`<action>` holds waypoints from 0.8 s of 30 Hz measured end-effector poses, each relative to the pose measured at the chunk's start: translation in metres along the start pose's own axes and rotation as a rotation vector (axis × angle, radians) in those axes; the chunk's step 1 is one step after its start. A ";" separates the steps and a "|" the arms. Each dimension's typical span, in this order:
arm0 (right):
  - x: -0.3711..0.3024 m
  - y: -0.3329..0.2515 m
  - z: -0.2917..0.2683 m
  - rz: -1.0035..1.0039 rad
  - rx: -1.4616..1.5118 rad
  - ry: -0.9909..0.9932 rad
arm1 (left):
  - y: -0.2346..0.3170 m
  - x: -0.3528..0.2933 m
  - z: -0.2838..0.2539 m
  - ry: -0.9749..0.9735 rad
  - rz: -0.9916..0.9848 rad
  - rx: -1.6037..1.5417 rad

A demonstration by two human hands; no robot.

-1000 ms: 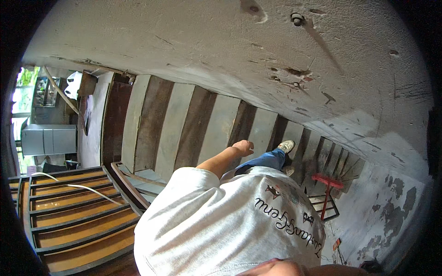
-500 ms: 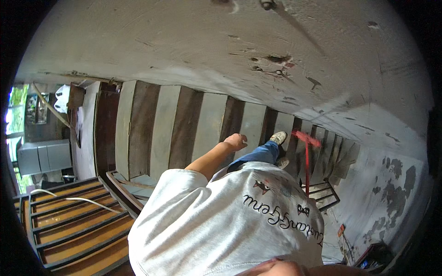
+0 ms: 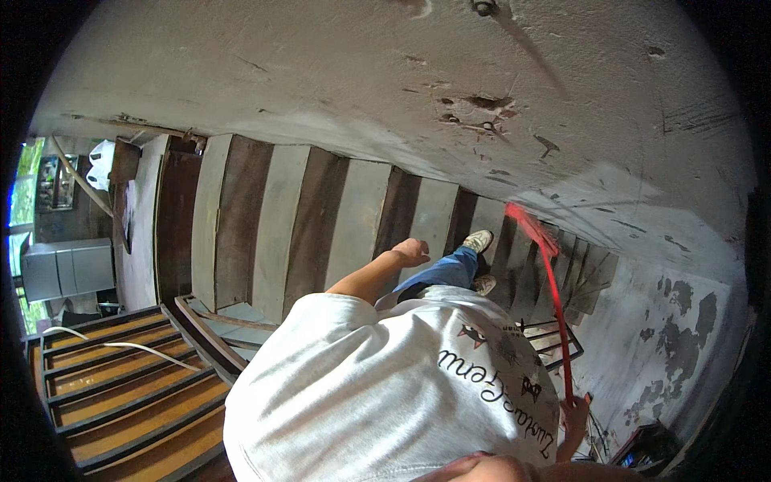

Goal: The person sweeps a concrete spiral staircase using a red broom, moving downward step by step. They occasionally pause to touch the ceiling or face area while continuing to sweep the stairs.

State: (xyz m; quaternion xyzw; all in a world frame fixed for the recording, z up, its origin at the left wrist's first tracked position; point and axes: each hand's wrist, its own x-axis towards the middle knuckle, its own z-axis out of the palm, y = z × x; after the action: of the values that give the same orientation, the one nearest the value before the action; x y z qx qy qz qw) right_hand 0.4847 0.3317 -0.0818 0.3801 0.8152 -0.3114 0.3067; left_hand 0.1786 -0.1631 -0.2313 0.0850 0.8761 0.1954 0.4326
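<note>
My right hand (image 3: 573,414) grips the long red handle of a broom (image 3: 556,309) beside my body. The broom's red head (image 3: 532,228) is by the wall side of the stairs, just past my feet; whether its bristles touch a step I cannot tell. With fingers curled in and nothing visible in them, my left hand (image 3: 412,251) hangs over the grey stairs (image 3: 353,213). My shoe (image 3: 479,240) is on a step close to that hand, and the other shoe (image 3: 484,284) shows partly beside it.
A rough, pitted wall (image 3: 337,72) borders the stairs. At the lower left is a dark metal railing (image 3: 120,386) with a pale cable (image 3: 148,349) across it. A grey cabinet-like box (image 3: 68,269) and a white bag (image 3: 100,165) are at the far left.
The broom's handle has swung to the right and its head has shifted slightly up and left. My right hand has come into view on the handle. The left hand remains over the stairs.
</note>
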 end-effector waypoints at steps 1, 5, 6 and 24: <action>-0.031 -0.023 -0.024 0.179 0.098 -0.081 | 0.009 0.004 0.002 -0.025 -0.011 -0.041; -0.087 -0.032 -0.073 0.153 0.034 -0.129 | 0.054 0.026 0.017 -0.154 0.180 -0.317; -0.089 -0.040 -0.083 0.164 0.005 -0.176 | 0.059 0.026 0.025 -0.197 0.131 -0.404; 0.022 -0.206 -0.037 -0.463 -0.079 -0.572 | 0.069 -0.090 -0.088 0.029 0.233 -2.103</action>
State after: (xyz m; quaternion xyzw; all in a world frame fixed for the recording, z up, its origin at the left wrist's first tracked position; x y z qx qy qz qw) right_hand 0.2965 0.2621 -0.0180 0.0713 0.7723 -0.4345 0.4580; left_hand 0.1623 -0.1526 -0.0887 -0.2512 0.2575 0.8971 0.2566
